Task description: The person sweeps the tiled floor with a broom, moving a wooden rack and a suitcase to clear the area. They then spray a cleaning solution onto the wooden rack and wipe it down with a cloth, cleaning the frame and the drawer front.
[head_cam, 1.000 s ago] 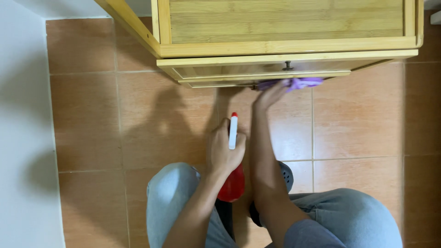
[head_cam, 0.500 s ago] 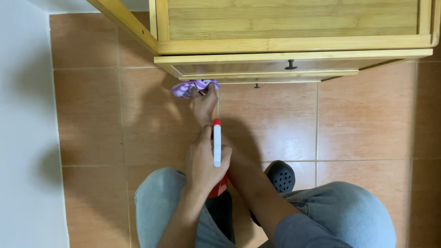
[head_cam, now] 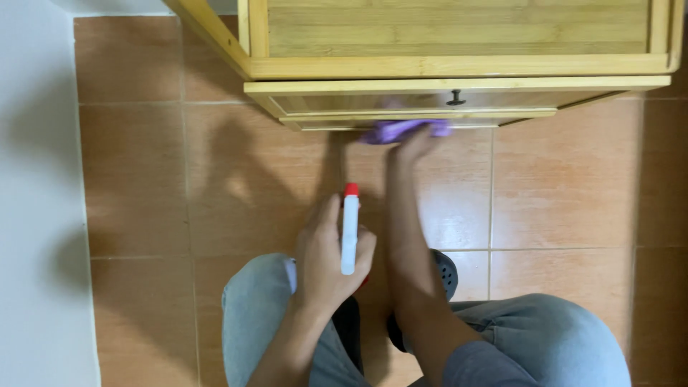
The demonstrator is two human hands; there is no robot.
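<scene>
My right hand (head_cam: 418, 145) presses a purple cloth (head_cam: 396, 130) against the lower front edge of a light wooden cabinet (head_cam: 459, 43), just left of a small dark knob (head_cam: 455, 98). My arm stretches straight forward over the tiled floor. My left hand (head_cam: 326, 258) is wrapped around a spray bottle (head_cam: 350, 228) with a white head and red nozzle tip, held above my left knee; its red body is mostly hidden under my hand.
Orange-brown floor tiles (head_cam: 573, 186) run under the cabinet. A white wall (head_cam: 36, 215) stands along the left. My knees in light blue jeans (head_cam: 545, 337) fill the bottom, with a dark shoe (head_cam: 446, 266) between them.
My right hand with the purple cloth has slid back to the right along the cabinet's lower edge, after swinging left half a second ago. My left hand keeps the spray bottle roughly in place.
</scene>
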